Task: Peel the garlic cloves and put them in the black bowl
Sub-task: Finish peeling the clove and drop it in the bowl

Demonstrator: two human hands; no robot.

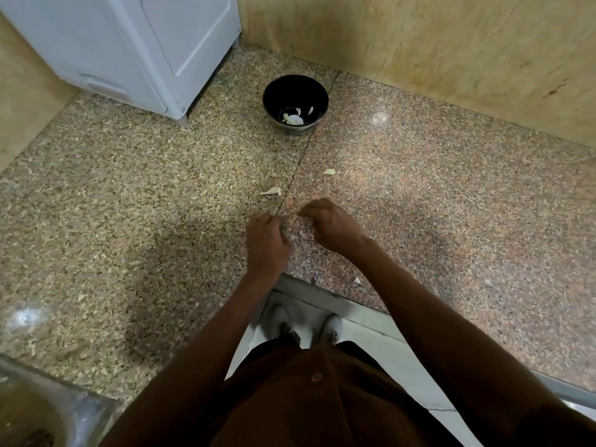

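Left hand [266, 243] and right hand [330, 225] curled, contents unclear, speckled granite counter [129, 204], round glossy black bowl [274, 91], pale cloves [294, 119]

Brown button-front shirt [322, 401] with one visible button, dark trousers [271, 345], pale worn shoes [282, 317]; bare forearms

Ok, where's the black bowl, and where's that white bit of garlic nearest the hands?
black bowl [295, 85]: head view, on its dark inner wall.
white bit of garlic [272, 191]: head view, on its middle, lying on the counter beyond the hands.
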